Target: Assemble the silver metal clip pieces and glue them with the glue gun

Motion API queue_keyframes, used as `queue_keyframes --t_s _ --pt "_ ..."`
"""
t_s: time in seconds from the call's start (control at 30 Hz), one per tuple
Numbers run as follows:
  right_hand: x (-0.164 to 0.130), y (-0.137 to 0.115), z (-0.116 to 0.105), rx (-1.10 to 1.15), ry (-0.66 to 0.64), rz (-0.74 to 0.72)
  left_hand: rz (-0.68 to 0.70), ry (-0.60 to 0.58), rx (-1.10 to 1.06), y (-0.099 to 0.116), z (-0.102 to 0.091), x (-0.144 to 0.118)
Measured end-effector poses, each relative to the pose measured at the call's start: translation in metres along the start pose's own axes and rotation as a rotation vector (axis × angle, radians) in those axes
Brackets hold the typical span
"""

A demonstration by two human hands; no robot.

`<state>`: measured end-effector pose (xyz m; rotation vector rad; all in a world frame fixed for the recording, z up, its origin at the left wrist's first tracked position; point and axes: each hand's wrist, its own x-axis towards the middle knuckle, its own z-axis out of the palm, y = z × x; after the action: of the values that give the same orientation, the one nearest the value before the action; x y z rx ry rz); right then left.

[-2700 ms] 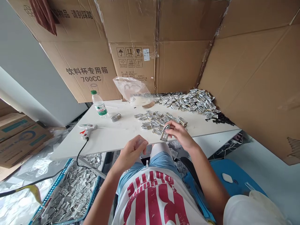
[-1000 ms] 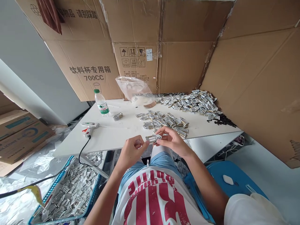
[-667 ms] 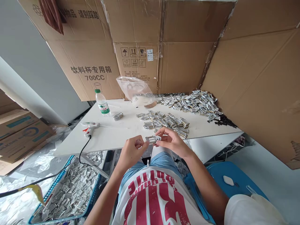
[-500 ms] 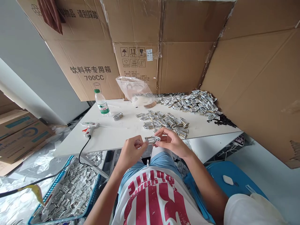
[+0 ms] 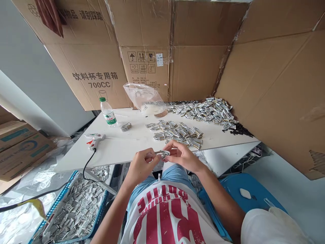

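Over the near edge of the white table (image 5: pixel 114 145), both hands hold a small silver metal clip with a rounded loop end (image 5: pixel 164 153). The fingers of my left hand (image 5: pixel 141 166) are closed on its left end, thumb on top. My right hand (image 5: pixel 185 158) pinches the rounded right end between thumb and fingers. Fingers hide part of the clip. Just beyond my hands lies a loose heap of similar clips (image 5: pixel 175 131). A small neat stack of clips (image 5: pixel 126 126) sits further left.
A larger clip pile (image 5: pixel 208 110) and black pieces (image 5: pixel 241 129) lie back right. A glue gun (image 5: pixel 95 140), water bottle (image 5: pixel 108 113) and plastic bag (image 5: pixel 146 98) are on the table. Below left stands a blue basket (image 5: pixel 100 215) of metal parts; right, a blue stool (image 5: pixel 256 189).
The clip has turned and tilted between my fingers, and less of it shows. My hands are slightly closer together. The whole view has shifted a little.
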<state>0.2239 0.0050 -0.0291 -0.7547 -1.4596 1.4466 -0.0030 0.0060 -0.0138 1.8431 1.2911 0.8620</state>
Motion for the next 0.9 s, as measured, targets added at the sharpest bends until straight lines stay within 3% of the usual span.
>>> queue_keyframes --t_s 0.17,0.6,0.9 --pt "0.0011 0.0051 0.0011 0.018 -0.028 -0.008 -0.029 -0.051 0.026 0.0014 -0.0015 -0.0008" --pt "0.0024 0.0066 0.002 0.046 0.021 0.009 -0.025 -0.052 0.111 0.0028 -0.0021 -0.0004" --pt "0.0038 0.0037 -0.0012 0.107 0.006 0.038 0.019 0.063 0.074 0.0018 -0.0019 -0.0007"
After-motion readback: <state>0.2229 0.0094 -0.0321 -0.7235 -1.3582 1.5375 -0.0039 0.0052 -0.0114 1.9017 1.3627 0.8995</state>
